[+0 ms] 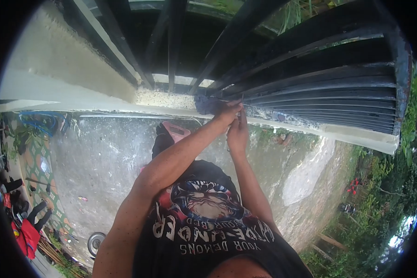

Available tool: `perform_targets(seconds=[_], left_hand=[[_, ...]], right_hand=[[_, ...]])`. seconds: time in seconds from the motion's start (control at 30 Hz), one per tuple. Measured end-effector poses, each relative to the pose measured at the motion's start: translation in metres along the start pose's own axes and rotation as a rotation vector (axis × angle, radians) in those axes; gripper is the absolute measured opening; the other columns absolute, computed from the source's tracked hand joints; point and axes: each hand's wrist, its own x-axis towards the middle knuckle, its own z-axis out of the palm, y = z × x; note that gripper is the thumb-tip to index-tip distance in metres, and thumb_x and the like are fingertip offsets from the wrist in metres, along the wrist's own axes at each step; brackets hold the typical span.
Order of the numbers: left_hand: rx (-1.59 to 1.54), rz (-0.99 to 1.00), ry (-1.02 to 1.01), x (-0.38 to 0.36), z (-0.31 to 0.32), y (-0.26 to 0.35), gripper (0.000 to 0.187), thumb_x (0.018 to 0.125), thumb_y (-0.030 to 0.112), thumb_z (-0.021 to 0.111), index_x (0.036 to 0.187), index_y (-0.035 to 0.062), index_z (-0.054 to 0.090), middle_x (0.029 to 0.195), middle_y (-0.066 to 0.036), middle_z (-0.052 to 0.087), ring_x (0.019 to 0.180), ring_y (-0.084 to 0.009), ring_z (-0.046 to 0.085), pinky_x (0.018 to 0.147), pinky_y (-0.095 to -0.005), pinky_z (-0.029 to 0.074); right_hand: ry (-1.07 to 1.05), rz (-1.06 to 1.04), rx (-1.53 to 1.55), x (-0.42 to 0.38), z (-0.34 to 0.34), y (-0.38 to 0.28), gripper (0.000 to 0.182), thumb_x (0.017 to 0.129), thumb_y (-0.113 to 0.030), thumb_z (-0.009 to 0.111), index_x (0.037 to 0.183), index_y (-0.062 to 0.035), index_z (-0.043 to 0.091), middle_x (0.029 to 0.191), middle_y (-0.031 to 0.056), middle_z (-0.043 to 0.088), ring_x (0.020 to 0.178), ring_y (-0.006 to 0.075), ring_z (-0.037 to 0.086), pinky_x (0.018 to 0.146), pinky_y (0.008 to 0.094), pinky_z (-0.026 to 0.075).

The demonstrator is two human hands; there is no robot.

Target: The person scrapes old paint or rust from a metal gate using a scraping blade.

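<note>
My left hand [228, 115] reaches to the wall ledge [164, 100] at the foot of the dark metal bars [319, 90]. Its fingers are closed together near a bar's lower end; whatever they grip is too small to make out. Just below and touching or nearly touching it is my right hand [237, 135], fingers also drawn together, their contents hidden. A dark bluish-grey bundle, perhaps a cloth [206, 105], lies on the ledge left of my left hand. Right of the hands, the ledge looks speckled and stained.
Below the ledge, a pink plastic object [176, 131] stands on the concrete ground [106, 162]. A wheel [95, 243] is at lower left, near a person's legs [40, 212] and a red item [28, 238]. Blue hose [37, 121] lies far left; plants [380, 199] grow on the right.
</note>
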Motion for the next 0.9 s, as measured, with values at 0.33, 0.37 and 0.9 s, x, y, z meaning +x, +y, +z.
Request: perform_targets(seconds=[0.33, 0.37, 0.9], left_hand=[[0.020, 0.055, 0.027, 0.002, 0.001, -0.028, 0.044, 0.100, 0.026, 0.062, 0.138, 0.0057, 0.057, 0.106, -0.007, 0.072, 0.100, -0.0145, 0.063, 0.087, -0.0301, 0.046], [0.021, 0.083, 0.031, 0.003, 0.002, -0.028, 0.044, 0.099, 0.026, 0.063, 0.138, 0.0058, 0.057, 0.106, -0.007, 0.073, 0.100, -0.0143, 0.063, 0.086, -0.0308, 0.047], [0.002, 0.106, 0.032, 0.003, 0.003, -0.020, 0.042, 0.100, 0.023, 0.062, 0.138, 0.0068, 0.058, 0.108, -0.005, 0.072, 0.090, -0.0125, 0.064, 0.075, -0.0282, 0.049]], right_hand=[[0.071, -0.133, 0.121, -0.024, -0.014, -0.025, 0.053, 0.103, -0.024, 0.039, 0.148, 0.0032, 0.039, 0.143, 0.0282, 0.050, 0.130, 0.0414, 0.051, 0.104, 0.0368, 0.041], [0.121, -0.206, 0.135, -0.021, -0.009, -0.010, 0.053, 0.102, -0.024, 0.039, 0.149, 0.0019, 0.039, 0.142, 0.0277, 0.051, 0.128, 0.0412, 0.053, 0.103, 0.0373, 0.042], [0.079, -0.152, 0.150, -0.010, -0.003, 0.004, 0.052, 0.102, -0.022, 0.039, 0.148, 0.0019, 0.040, 0.149, 0.0290, 0.042, 0.142, 0.0401, 0.038, 0.113, 0.0376, 0.032]])
